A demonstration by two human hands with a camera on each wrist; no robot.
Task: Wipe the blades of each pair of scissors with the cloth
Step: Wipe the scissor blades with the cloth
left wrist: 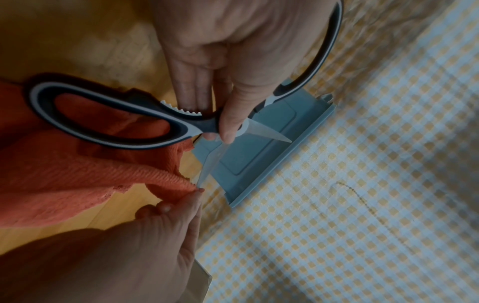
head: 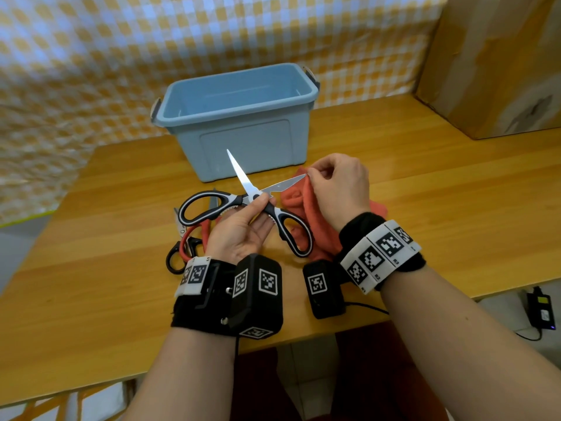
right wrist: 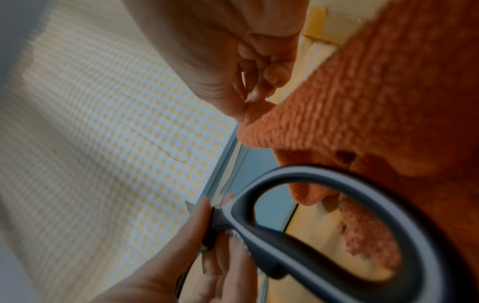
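Scissors (head: 247, 208) mid-frame pinched at the pivot by left hand (head: 239, 230); right hand (head: 337, 186) pinches cloth (head: 299, 199) at blade tip; other pairs (head: 188, 238) lower left look unwiped.

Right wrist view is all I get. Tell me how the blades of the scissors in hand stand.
Observer: Wide open. The left hand pinches the big scissors near the pivot. One blade points toward the bin, and the other's tip meets the cloth that the right hand pinches.
Operator: Report any other scissors on the table.
Observer: Two more pairs lie to the left of the left hand, overlapping: red scissors and small black scissors.
Operator: Check inside the bin.
Observer: The head view shows nothing in it.
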